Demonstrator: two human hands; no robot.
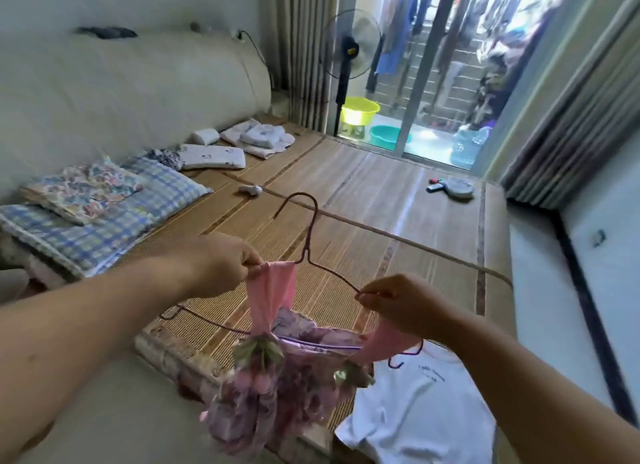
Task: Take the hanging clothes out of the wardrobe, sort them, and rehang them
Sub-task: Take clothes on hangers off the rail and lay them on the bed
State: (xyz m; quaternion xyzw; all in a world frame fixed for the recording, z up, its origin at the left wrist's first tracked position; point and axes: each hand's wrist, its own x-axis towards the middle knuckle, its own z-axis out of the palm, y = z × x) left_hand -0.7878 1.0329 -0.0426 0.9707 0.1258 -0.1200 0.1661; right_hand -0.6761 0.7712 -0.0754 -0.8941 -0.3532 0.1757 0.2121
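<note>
**Strap Slip Risk on Hanger**

The left hand [221, 263] is pinching a pink strap [277, 290] at the neck of the wire hanger [310, 228]. The right hand [398, 301] is pinching the opposite arm, possibly with the second strap. The floral garment [273, 387] is dangling over the bed edge [162, 353]. If either pinch is loosening, a strap is liable to slide down the sloped wire.

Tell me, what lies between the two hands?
Head view: the hanger wire and a pink strap run between the left hand and the right hand.
</note>
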